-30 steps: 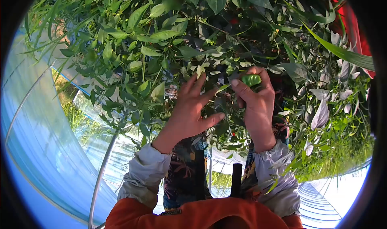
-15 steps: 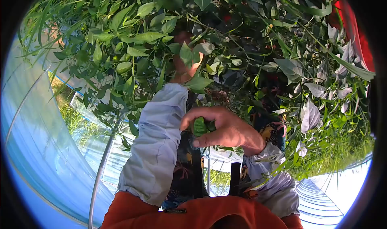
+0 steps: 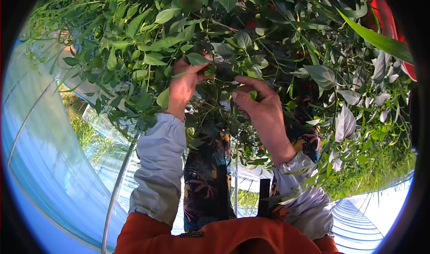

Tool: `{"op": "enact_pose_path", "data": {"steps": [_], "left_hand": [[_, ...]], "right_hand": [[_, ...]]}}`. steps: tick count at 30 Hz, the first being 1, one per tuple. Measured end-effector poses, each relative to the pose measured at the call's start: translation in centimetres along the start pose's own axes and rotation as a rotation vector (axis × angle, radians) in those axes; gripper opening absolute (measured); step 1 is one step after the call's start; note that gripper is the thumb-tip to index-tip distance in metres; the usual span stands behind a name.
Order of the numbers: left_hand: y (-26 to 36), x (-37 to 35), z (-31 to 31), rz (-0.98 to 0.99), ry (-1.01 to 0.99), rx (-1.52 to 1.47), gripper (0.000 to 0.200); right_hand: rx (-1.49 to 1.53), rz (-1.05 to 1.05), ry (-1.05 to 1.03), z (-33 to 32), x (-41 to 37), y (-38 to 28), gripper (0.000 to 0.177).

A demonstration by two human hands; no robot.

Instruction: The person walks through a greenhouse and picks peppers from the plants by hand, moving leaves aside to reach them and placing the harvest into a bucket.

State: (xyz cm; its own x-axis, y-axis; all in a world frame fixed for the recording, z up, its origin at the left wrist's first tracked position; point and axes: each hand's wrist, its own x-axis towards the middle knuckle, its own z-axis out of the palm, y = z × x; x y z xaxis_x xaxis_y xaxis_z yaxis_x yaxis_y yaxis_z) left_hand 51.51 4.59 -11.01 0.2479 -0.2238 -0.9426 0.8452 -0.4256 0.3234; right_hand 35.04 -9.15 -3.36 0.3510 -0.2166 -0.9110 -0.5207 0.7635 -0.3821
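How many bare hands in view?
2: the left hand, among leaves that partly cover it, and the right hand, lower and to its right. The leaves could hide others.

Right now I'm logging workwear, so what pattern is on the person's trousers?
Dark trousers with a multicoloured leafy print; it shows best in the head view.

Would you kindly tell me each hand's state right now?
Left hand: cannot be told; leaves partly hide it.
Right hand: curled around a mostly hidden green pepper.
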Motion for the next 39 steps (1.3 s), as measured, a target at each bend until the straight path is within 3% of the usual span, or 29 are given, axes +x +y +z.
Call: {"op": "enact_pose_path", "data": {"steps": [3,6,7,10,11,14,18,20,21,22,24,26,27,30,31,33,34,35,37,39], "left_hand": [[-0.7,-0.5,0.6,0.137,0.011,0.086,0.03],[-1.7,-3.3,1.5,0.206,0.033,-0.172,0.034],[-2.3,-3.8,1.4,0.206,0.045,-0.238,0.044],[-3.2,-5.8,2.6,0.079,0.174,-0.116,0.054],[-3.7,-6.4,2.7,0.05,0.103,-0.147,0.056],[-4.4,-7.3,4.3,-0.051,0.06,-0.372,0.051],[-4.5,-7.2,5.7,-0.1,-0.052,-0.435,0.058],[-4.2,-5.8,5.1,-0.029,0.12,-0.447,0.056],[-4.0,-4.1,4.3,0.132,0.13,-0.459,0.049],[-4.2,-2.0,3.1,0.293,0.141,-0.468,0.043],[-5.6,2.2,0.4,0.578,0.271,0.092,0.036],[-7.5,6.6,-1.2,0.531,0.364,0.033,0.028],[-8.5,8.9,-1.5,0.339,0.384,-0.305,0.022],[-8.4,12.7,-3.5,0.053,0.192,-0.655,0.018],[-7.7,13.4,-3.6,-0.039,0.14,-0.606,0.02],[-6.4,13.3,-1.6,0.005,0.051,-0.586,0.027],[-7.0,14.1,-2.5,-0.026,-0.12,-0.699,0.026],[-7.5,13.7,-3.2,0.097,-0.211,-0.659,0.024],[-9.0,13.2,-3.8,0.256,-0.176,-0.639,0.02],[-8.4,9.3,-1.2,0.334,0.07,-0.671,0.016]], "right_hand": [[-0.047,0.059,-0.052,0.5,-0.3,0.7,0.043],[-0.142,0.102,-0.082,0.8,-0.2,0.9,0.046],[-0.189,0.104,-0.089,1.0,-0.3,0.9,0.047],[-0.485,-0.137,-0.078,1.6,-0.8,1.4,0.049],[-0.506,-0.154,-0.136,1.8,-1.0,0.4,0.048],[-0.784,-0.253,-0.037,2.1,-1.1,1.5,0.047],[-0.922,-0.19,-0.033,1.3,-1.0,1.4,0.04],[-0.821,-0.278,-0.065,0.9,-0.7,2.4,0.033],[-0.769,-0.322,-0.079,0.9,-0.6,2.6,0.03],[-0.645,-0.171,-0.16,0.8,-0.7,2.1,0.028],[-0.387,0.125,-0.321,1.2,-0.8,0.0,0.024],[-0.315,0.143,-0.366,1.3,-1.0,1.1,0.025],[-0.327,0.134,-0.375,1.3,-1.0,1.3,0.026],[-0.276,0.078,-0.361,1.5,-1.3,1.1,0.027],[-0.246,0.035,-0.338,1.6,-1.3,1.5,0.027],[-0.219,-0.001,-0.301,1.4,-1.2,1.7,0.027],[-0.221,0.005,-0.292,1.2,-1.1,1.6,0.027],[-0.225,0.009,-0.283,0.9,-0.9,1.5,0.027],[-0.206,0.072,-0.305,0.6,-0.9,0.7,0.025],[-0.195,0.077,-0.299,0.7,-1.0,0.4,0.024]]}}
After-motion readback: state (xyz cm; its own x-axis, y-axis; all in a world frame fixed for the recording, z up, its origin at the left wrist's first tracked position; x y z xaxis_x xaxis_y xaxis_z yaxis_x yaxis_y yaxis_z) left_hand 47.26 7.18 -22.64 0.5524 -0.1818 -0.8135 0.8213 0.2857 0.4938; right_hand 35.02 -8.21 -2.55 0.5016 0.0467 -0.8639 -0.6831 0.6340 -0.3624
